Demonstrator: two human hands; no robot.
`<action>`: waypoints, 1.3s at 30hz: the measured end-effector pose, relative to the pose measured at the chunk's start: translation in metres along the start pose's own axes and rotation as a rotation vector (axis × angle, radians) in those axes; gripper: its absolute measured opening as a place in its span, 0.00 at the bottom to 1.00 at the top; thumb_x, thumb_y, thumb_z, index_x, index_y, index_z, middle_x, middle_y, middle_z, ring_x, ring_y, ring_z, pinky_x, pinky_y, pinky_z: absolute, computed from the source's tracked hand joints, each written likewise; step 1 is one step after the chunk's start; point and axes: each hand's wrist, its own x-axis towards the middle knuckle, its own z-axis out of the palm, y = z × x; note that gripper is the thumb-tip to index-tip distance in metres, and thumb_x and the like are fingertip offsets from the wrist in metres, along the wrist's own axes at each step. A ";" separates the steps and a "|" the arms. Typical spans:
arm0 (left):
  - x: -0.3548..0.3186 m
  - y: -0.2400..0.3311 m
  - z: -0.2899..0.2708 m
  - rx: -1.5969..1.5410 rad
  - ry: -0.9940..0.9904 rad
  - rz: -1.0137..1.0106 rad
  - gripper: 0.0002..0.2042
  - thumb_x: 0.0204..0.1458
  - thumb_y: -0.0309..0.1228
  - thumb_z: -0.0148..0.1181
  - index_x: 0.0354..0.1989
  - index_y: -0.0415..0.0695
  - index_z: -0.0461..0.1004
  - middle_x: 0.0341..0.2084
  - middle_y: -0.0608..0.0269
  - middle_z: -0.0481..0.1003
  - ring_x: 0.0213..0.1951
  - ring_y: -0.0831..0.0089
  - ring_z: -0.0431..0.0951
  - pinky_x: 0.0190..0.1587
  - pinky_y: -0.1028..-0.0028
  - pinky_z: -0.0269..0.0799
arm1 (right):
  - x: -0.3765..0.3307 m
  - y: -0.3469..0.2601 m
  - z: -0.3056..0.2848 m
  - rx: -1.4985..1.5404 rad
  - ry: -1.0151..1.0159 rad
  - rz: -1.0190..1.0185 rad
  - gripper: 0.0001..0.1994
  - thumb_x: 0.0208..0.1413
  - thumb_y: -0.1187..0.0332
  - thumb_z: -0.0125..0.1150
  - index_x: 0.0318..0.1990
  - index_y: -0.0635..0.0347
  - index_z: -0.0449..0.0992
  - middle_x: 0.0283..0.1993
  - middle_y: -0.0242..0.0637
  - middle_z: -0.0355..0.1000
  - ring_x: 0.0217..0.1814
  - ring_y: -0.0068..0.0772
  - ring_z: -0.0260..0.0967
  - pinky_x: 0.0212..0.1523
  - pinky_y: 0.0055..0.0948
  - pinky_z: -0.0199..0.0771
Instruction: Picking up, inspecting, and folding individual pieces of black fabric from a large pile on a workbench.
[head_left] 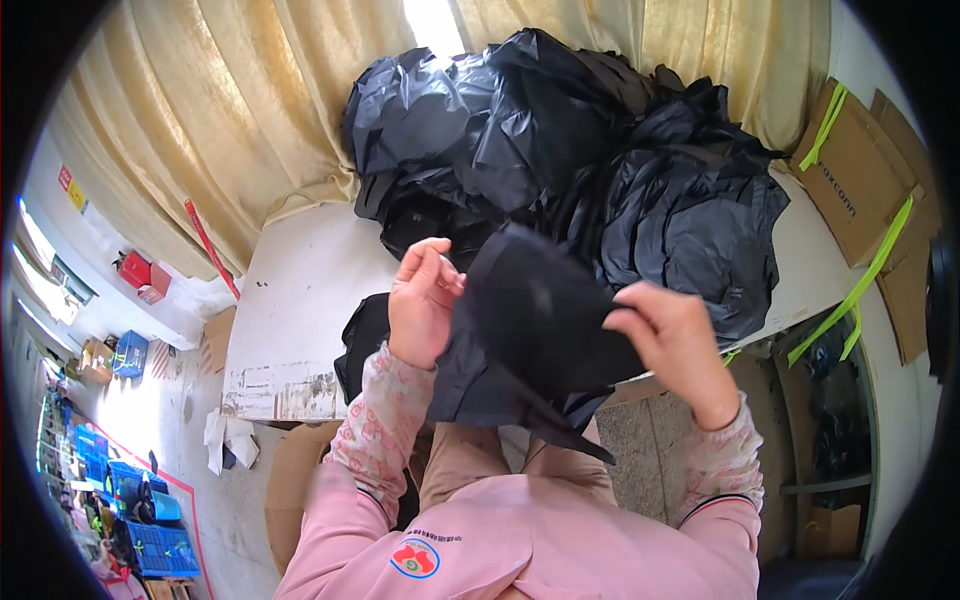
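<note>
Head view. Landmark: white table (300,300), worn and stained along its near edge.

Left hand (424,300): raised above the near part of the table, fingers curled shut on the left edge of a black cloth piece (535,320). Thumb side presses into the fabric.

Right hand (672,345): just past the table's near right corner, fingers pinched closed on the right edge of the same black cloth piece. Grip is firm; fingertips are buried in the fold.

Black cloth piece: held up between both hands, over the table's near edge, its lower part hanging down toward the person's lap. Dark, matte, creased; exact shape unclear.

Black plastic bags (580,160): large crumpled heap filling the far and right part of the table, glossy, directly behind the held cloth. More dark material lies on the table beneath the left hand.

Yellow curtain (220,120): hangs behind the table, along its far side.

Flattened cardboard boxes (860,180): right of the table, with green straps, leaning at the wall.

Blue crates (150,540): on the floor well left of the table.

Sleeves: pink, patterned at the forearms.
</note>
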 end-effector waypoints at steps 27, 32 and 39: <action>-0.072 -0.151 -0.051 -0.381 -0.045 -0.701 0.24 0.61 0.46 0.50 0.59 0.42 0.66 0.55 0.58 0.71 0.57 0.65 0.70 0.63 0.64 0.61 | 0.023 -0.029 -0.027 1.145 0.266 0.154 0.09 0.63 0.71 0.54 0.47 0.65 0.70 0.43 0.36 0.76 0.41 0.21 0.73 0.44 0.20 0.73; -0.078 -0.170 -0.029 -0.681 0.037 -0.933 0.19 0.60 0.36 0.55 0.56 0.39 0.69 0.52 0.57 0.74 0.51 0.65 0.75 0.60 0.64 0.66 | 0.024 -0.029 -0.023 1.291 0.290 0.151 0.10 0.62 0.70 0.53 0.48 0.65 0.70 0.44 0.36 0.75 0.41 0.21 0.73 0.44 0.20 0.73; -0.088 -0.178 -0.003 -0.486 0.044 -0.766 0.20 0.58 0.36 0.56 0.54 0.37 0.70 0.50 0.57 0.75 0.51 0.64 0.76 0.61 0.66 0.66 | 0.016 0.001 -0.014 1.200 0.328 0.157 0.09 0.62 0.72 0.54 0.48 0.64 0.70 0.43 0.35 0.75 0.42 0.20 0.73 0.44 0.19 0.73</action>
